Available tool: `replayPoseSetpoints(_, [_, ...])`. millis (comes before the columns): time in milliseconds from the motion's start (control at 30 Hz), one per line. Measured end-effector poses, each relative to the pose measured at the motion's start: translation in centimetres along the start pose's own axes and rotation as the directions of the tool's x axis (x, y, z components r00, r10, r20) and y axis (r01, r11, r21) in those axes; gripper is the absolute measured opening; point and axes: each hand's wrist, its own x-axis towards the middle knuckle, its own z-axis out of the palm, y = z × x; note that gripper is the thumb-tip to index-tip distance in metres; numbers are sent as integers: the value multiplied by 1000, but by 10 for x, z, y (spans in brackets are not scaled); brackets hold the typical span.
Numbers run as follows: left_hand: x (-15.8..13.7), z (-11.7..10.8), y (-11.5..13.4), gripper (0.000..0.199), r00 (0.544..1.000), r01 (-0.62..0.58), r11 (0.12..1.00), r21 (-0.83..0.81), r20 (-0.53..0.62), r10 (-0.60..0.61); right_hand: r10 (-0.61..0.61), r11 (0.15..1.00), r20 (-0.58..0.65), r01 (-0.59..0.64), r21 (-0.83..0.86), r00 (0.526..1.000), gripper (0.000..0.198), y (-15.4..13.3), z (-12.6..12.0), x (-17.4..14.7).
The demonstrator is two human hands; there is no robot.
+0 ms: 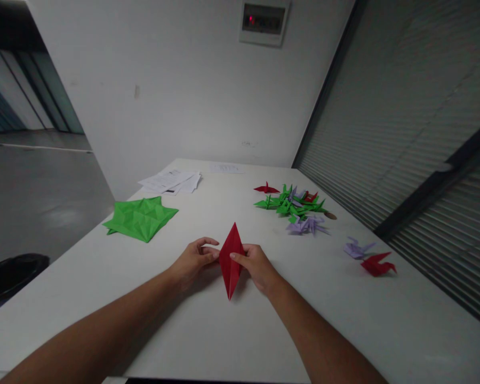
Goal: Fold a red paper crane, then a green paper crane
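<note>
A white table (208, 341) stretches beneath and beyond my grip. Ahead and to the right of it lies a pile of paper birds (285, 206); ahead and to the left, green paper (142, 216). Between my hands is red paper (231, 264), a long diamond with one tip towards me. My left hand (196, 261) curls at its left edge; I cannot tell whether those fingertips pinch it. My right hand (260, 266) clamps it, thumb on top, fingers behind. To work this well, I'd judge, keep that pinch steady but light, line edges up evenly, and press creases firmly out towards each tip.
</note>
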Motion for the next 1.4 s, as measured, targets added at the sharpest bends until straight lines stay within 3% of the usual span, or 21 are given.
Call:
replayPoseSetpoints(633, [2, 3, -7, 56, 1000, 1, 994, 111, -15, 0, -8, 998, 30, 10, -61, 1000, 43, 6, 6, -1])
replayPoseSetpoints(1400, [2, 4, -9, 54, 996, -48, 986, 161, -66, 60, 50, 999, 104, -51, 10, 993, 47, 1, 12, -7])
